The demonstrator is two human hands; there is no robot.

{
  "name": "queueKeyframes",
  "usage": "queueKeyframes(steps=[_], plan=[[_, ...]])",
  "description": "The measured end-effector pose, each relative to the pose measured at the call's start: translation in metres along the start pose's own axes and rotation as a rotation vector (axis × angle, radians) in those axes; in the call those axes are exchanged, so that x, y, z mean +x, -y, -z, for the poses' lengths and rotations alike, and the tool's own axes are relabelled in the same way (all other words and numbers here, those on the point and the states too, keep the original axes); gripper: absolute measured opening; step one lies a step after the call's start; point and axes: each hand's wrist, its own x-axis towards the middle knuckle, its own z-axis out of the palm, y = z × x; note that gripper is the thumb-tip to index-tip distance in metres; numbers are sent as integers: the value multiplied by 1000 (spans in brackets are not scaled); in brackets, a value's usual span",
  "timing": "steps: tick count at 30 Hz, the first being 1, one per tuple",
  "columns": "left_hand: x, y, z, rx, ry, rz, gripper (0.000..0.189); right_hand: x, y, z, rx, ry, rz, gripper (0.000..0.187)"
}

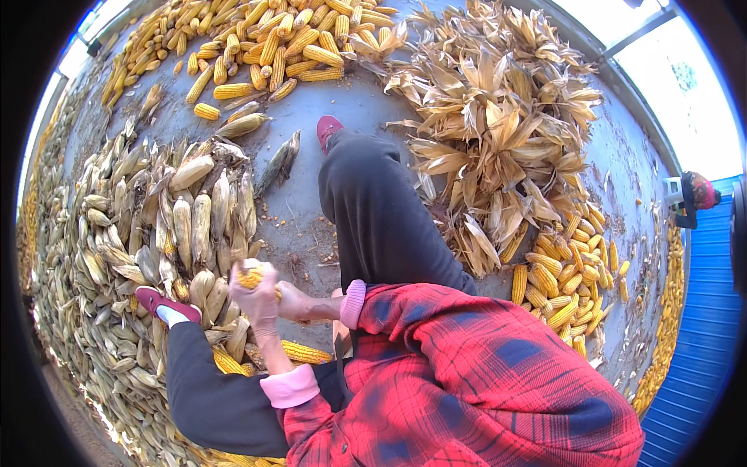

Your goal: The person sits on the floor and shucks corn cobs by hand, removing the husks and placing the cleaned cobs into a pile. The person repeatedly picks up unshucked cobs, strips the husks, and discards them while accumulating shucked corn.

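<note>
My left hand [254, 285] is closed around a yellow ear of corn [250, 277], whose kernels show between the blurred fingers. Just beside it, my right hand [293, 301] grips the lower end of the same ear, partly hidden behind the left hand. Both hands are above the near edge of a heap of corn ears in dry husks [200, 225]. Bare yellow ears [303, 352] lie below the hands, next to my bent leg. One husked ear [280, 160] lies apart on the grey floor.
A large pile of bare ears [274, 44] spreads at the top. Loose dry husks [496, 117] are heaped at the upper right, with more bare ears [560, 280] below them. My red shoes [169, 305] rest by the husked heap and on the floor. Blue corrugated sheeting [694, 315] stands far right.
</note>
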Motion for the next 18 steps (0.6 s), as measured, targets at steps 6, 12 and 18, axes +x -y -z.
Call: queueKeyframes(steps=[6,12,18], plan=[[-34,19,-50,339,303,-163,17,-27,-13,-10,-518,269,73,25],[31,30,61,-426,-485,77,21,-8,6,10,-527,53,227,29],[23,36,86,-555,-757,182,24,20,67,61,-309,-307,370,18]])
